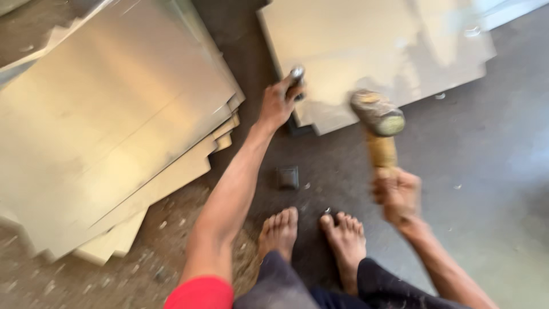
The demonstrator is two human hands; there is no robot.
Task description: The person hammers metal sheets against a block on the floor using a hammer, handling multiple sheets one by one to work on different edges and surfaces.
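A dark, dusty concrete floor (pixel 492 171) is filling the view, littered with pale chips and grit, and it is lying open to the right of the person while the left side is crowded. Nearest the camera, two bare feet (pixel 311 234) are resting flat on the floor, toes pointing away, with dark trousers and a red sleeve cut off by the bottom edge. Just beyond the toes a small dark square block (pixel 288 177) is lying by itself. The right hand (pixel 398 195) is wrapping its fingers tightly around the wooden handle of a hammer (pixel 378 117); the handle's long axis is running almost straight away from the person, and the blurred head is sitting crosswise at the far end, over the near edge of a pale metal sheet (pixel 366 40). The left hand (pixel 278 103) is closing its fingers around a short metal punch (pixel 297 77) at that sheet's near left corner; its tip is hidden by the hand. To the left, a fanned stack of metal sheets (pixel 108 126) is running out of frame, its stepped edges close beside the left forearm.
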